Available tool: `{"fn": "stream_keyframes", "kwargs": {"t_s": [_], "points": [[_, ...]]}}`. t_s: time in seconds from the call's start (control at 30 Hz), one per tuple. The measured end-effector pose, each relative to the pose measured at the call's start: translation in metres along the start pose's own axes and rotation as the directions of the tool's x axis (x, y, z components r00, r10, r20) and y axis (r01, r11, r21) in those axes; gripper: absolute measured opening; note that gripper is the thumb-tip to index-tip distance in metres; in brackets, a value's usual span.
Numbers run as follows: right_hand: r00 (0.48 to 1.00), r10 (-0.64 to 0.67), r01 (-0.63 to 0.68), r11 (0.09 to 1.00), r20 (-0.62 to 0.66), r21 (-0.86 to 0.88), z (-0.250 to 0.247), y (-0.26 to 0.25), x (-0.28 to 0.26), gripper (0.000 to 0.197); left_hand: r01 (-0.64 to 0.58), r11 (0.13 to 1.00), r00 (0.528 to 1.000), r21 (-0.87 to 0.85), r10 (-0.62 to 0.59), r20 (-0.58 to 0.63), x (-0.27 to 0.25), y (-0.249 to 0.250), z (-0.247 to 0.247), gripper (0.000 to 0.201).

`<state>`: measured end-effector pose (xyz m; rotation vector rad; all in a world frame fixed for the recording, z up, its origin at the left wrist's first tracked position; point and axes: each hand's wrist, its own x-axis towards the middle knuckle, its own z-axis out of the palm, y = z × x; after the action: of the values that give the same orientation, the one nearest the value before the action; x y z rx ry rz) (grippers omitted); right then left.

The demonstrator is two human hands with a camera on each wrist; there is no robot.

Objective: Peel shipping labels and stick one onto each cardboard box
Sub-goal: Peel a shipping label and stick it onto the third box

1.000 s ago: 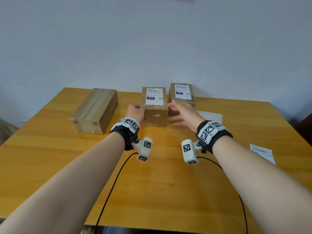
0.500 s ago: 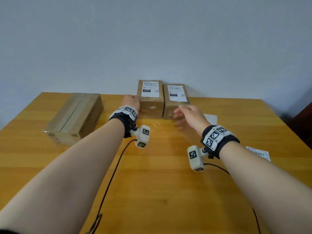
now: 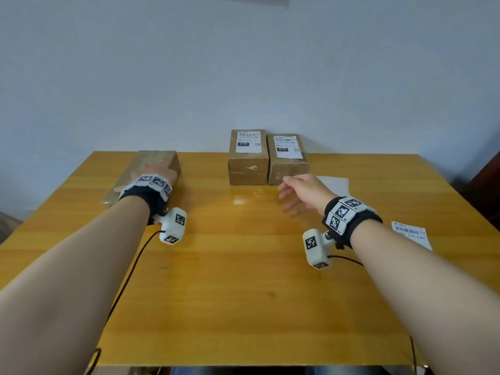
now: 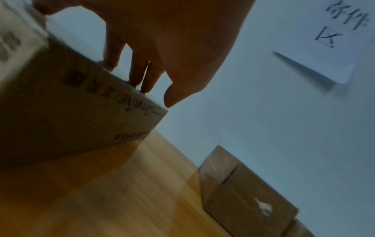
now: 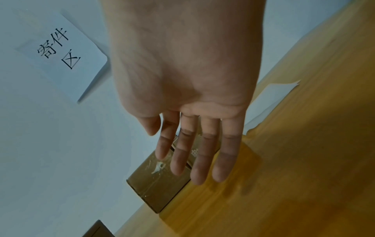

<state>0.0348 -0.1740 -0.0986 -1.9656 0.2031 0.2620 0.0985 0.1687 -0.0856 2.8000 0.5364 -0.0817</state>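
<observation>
A large unlabelled cardboard box (image 3: 162,159) lies at the table's back left. My left hand (image 3: 147,171) rests flat on its top, and in the left wrist view the fingers (image 4: 140,72) touch the top of this box (image 4: 81,120). Two smaller boxes stand side by side at the back centre, the left one (image 3: 248,161) and the right one (image 3: 287,165), each with a white shipping label on top. My right hand (image 3: 300,189) hovers open and empty just in front of them, fingers (image 5: 202,160) straight. A loose shipping label (image 3: 411,234) lies at the right.
A white backing sheet (image 3: 336,184) lies on the wooden table (image 3: 243,293) right of the small boxes. A paper sign (image 5: 61,52) hangs on the wall behind. Cables trail from both wrist cameras toward the table's front edge.
My left hand left the left labelled box and moved left onto the large box. My right hand drew back from the labelled boxes, which now stand together at the back.
</observation>
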Motion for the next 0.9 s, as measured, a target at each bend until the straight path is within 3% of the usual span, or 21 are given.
{"fn": "stream_keyframes", "kwargs": {"t_s": [0.17, 0.33, 0.47, 0.6, 0.77, 0.9], "points": [[0.999, 0.042, -0.042, 0.999, 0.035, -0.011, 0.003, 0.001, -0.018, 0.036, -0.039, 0.992, 0.999, -0.117, 0.043, 0.033, -0.033, 0.0, -0.006, 0.013], [0.997, 0.05, -0.048, 0.998, 0.065, -0.04, 0.001, 0.003, -0.033, 0.033, -0.075, 0.992, 0.981, -0.104, 0.092, 0.171, -0.06, 0.021, 0.004, 0.041], [0.995, 0.06, -0.054, 0.996, 0.078, -0.068, -0.006, 0.006, -0.041, 0.031, -0.126, 0.991, 0.969, -0.049, 0.133, 0.209, -0.069, 0.04, 0.027, 0.042], [0.993, 0.094, -0.085, 0.99, 0.069, -0.112, -0.017, 0.012, -0.048, 0.028, -0.273, 0.955, 0.921, -0.117, 0.294, 0.256, -0.137, 0.077, 0.013, 0.038], [0.988, 0.152, -0.15, 0.957, -0.01, -0.248, -0.038, 0.027, -0.06, 0.022, -0.409, 0.892, 0.852, -0.194, 0.449, 0.27, -0.176, 0.122, 0.028, 0.032], [0.972, 0.11, -0.208, 0.812, -0.206, -0.546, -0.063, 0.046, -0.063, 0.018, -0.487, 0.852, 0.828, -0.19, 0.52, 0.21, -0.195, 0.146, 0.046, 0.027]]}}
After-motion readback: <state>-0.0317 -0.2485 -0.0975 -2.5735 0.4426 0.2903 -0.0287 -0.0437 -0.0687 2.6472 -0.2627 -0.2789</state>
